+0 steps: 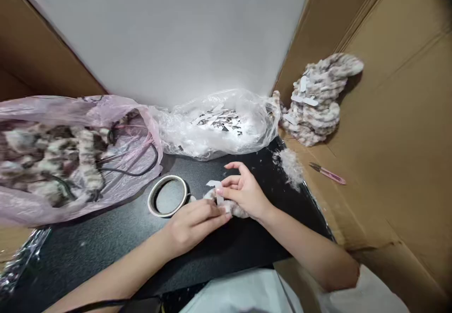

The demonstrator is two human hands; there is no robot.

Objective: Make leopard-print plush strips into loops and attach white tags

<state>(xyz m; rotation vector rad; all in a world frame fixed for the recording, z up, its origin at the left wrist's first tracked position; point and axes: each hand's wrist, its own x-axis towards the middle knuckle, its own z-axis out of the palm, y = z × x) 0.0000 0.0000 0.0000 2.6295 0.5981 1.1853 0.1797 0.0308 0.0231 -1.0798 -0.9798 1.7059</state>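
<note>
A small piece of white-and-brown mottled plush fabric (237, 209) lies on the black, speckled bench (116, 237) near its middle, partly hidden beneath both hands. The left hand (199, 221) has its grip closed on this plush, thumb and fingers near the lower end of a narrow, glossy white strip (219, 187). The right hand (249, 194) pinches that strip between its thumb and a fingertip, its forefinger raised and curved clear. Just left of the hands, a wide cream-rimmed ring-shaped roll of tape (151, 201) lies flat. Farther left, a translucent pink plastic bag (134, 188) gapes open over mottled plush pieces (88, 160) and a dark cord (141, 172). Behind the hands sits a clear plastic bag (197, 148) with white strips bearing black marks (222, 117) showing. To its right, a heap of mottled plush (318, 110) with several white strips rests against brown cardboard (395, 139). Below the heap are a tuft of white fluff (291, 167) and, on the cardboard, pink-handled thread snips (330, 175).
</note>
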